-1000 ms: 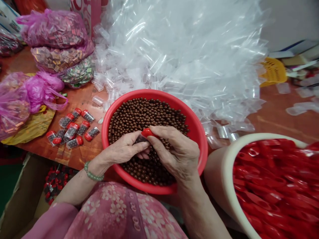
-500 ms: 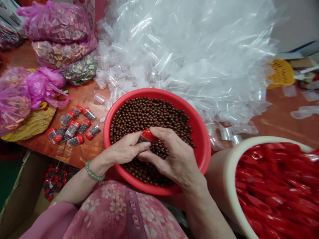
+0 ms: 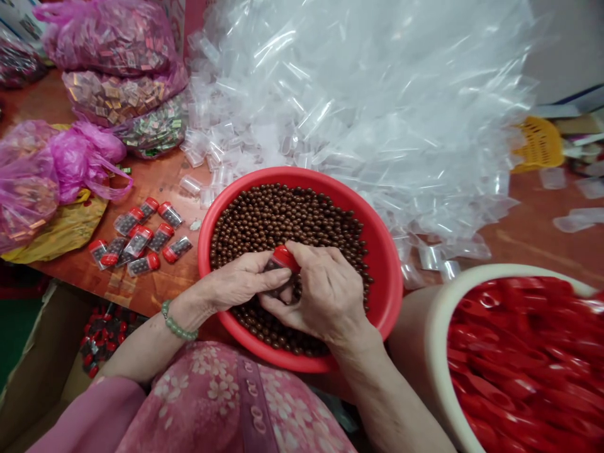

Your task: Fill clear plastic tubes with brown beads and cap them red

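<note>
A red basin holds many small brown balls. Above them, my left hand grips a small clear container with a red cap, its thumb across the side. My right hand is closed on the same container from the right, fingers around the cap. The container's lower part is mostly hidden by my fingers. Several filled containers with red caps lie on the table left of the basin.
Clear empty containers form a large pile behind the basin. A cream bucket of red plastic pieces stands right. Pink bags sit back left, a yellow basket back right. A cardboard box with capped containers is lower left.
My right hand's fingers have drawn in closer around the capped container, and the container has shifted very slightly. The view has moved a little.
</note>
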The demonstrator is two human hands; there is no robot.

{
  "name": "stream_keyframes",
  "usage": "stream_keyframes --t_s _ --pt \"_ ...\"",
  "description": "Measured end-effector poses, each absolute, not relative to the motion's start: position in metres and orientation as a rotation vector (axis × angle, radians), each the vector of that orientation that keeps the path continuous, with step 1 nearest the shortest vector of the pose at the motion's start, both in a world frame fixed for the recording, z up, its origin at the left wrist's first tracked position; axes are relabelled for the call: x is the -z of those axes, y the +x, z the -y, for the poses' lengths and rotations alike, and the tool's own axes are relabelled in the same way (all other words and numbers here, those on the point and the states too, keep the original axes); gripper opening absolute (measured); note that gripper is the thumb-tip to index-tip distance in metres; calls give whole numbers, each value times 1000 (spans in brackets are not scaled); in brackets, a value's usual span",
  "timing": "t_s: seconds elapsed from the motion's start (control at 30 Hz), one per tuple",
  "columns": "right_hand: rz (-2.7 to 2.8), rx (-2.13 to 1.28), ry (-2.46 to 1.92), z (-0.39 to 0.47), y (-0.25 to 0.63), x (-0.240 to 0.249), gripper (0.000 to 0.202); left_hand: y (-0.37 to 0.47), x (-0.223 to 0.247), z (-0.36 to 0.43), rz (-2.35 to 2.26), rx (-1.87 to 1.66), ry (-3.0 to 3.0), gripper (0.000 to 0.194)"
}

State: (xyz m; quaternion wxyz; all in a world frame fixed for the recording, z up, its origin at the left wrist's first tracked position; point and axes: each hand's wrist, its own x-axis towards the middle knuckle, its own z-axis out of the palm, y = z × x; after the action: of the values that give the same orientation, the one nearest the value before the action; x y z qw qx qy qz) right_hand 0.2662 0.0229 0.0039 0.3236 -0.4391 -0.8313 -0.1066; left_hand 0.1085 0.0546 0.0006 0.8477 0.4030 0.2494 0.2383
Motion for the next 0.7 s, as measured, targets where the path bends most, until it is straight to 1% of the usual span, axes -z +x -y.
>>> stream_keyframes --t_s 0.23,0.37,0.47,0.57,0.7 --pt "2181 288 -1094 -24 267 -4 63 108 2 -53 -523 -468 811 46" --pt "2186 271 -1087 -24 266 -3 62 109 3 -53 -529 -489 771 44" --pt "2186 279 -1100 -24 263 -2 61 111 4 -54 -557 -542 675 48" --pt "2219 283 -1095 -24 261 0 61 119 5 -53 -645 -539 562 54" --pt "2243 279 -1059 -21 261 1 62 128 4 -42 -867 -598 629 53"
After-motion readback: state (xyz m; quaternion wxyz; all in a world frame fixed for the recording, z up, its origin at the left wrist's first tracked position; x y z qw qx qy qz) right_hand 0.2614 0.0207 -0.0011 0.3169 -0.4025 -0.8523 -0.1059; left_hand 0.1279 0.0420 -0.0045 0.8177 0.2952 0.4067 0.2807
